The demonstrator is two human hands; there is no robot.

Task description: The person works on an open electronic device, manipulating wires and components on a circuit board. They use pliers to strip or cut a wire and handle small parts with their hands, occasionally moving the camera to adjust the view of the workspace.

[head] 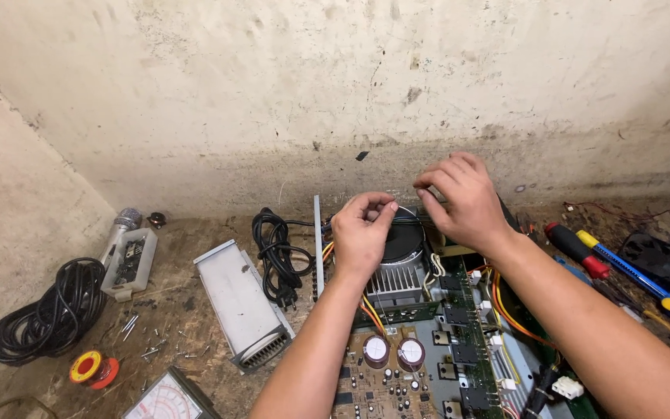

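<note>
While the opened amplifier (428,349) lies on the bench (188,310) at six o'clock, its round black transformer (403,233) is reached over: something small, too thin to tell, is pinched by the left hand (362,233) and right hand (459,198).

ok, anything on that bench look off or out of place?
Loose screws lie scattered on the bare floor left of the open amplifier chassis, not in any tray. The grey cover panel lies askew beside it. Left hand and right hand pinch at something thin above the round transformer; it is too fine to tell.
</note>
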